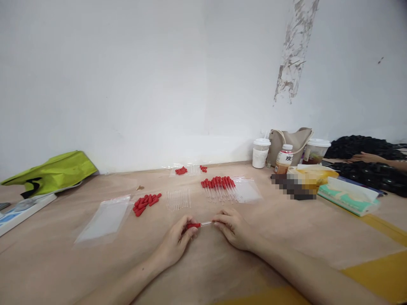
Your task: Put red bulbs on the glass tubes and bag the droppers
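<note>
Head view took in a red rubber bulb (194, 225) and a thin clear tube (206, 223), end to end in one line just above the brown tabletop (203, 271), between the person's two hands. The left hand (178, 238) was closed round the bulb, its thumb and curled fingers pinching it so that only the front part showed. The right hand (233, 230) had the far end of the tube between thumb and fingertips, its other fingers loosely bent. Whether the tube sat inside the bulb's mouth or only touched it, one could not tell.

Just beyond the hands lay a row of loose clear tubes (179, 200), side by side. To its left was a heap of red bulbs (146, 203); to its right, a cluster of red-capped droppers (219, 186) lay with their tubes pointing toward the person. One clear bag (249, 189) lay beside the droppers, and another clear bag (106, 218) lay left of the heap. Small red pieces (181, 170) rested on clear plastic near the white wall (143, 84).

Farther right stood a white cup (261, 153), a bottle (284, 159) and a beige bag (294, 142), with a green tissue pack (346, 199) nearer. Another person's hand (365, 157) rested among black material (362, 146). At far left lay a yellow-green bag (60, 169).
</note>
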Available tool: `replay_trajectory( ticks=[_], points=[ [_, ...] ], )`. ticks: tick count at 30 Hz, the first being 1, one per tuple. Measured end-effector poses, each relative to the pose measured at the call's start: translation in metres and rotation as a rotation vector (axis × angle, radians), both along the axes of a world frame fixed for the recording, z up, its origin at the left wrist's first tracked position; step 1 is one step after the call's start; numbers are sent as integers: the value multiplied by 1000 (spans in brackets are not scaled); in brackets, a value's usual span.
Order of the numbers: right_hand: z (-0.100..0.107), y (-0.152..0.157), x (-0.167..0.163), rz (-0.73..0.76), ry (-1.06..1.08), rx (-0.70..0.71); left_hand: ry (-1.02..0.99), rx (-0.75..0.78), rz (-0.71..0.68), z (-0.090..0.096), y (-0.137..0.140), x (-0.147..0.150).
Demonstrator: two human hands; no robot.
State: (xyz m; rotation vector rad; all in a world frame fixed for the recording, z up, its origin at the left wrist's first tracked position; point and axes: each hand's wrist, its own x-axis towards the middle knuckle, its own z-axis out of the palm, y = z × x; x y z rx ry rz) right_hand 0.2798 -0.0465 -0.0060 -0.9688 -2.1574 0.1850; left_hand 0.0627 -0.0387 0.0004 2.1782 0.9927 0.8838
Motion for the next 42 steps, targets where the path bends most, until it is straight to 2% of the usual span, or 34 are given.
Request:
replay_trajectory(
  ticks=[4,14,23,30,36,42],
  points=[
    [-2,1,0,-10,-26,6,-20,-27,-25,-2,1,0],
    [-9,7,-1,35,-11,62,106,58,-40,1,-1,0],
    [-13,10,-5,110,49,68,102,107,-29,1,-1,0],
    [-10,2,-5,46,-103,126,140,186,-13,1,-1,-1],
    [-5,-8,-8,-28,-261,120,190,243,-5,0,-2,-2],
    [-2,-12,-17,-19,-257,90,216,282,-46,-1,-2,-3]
  ],
)
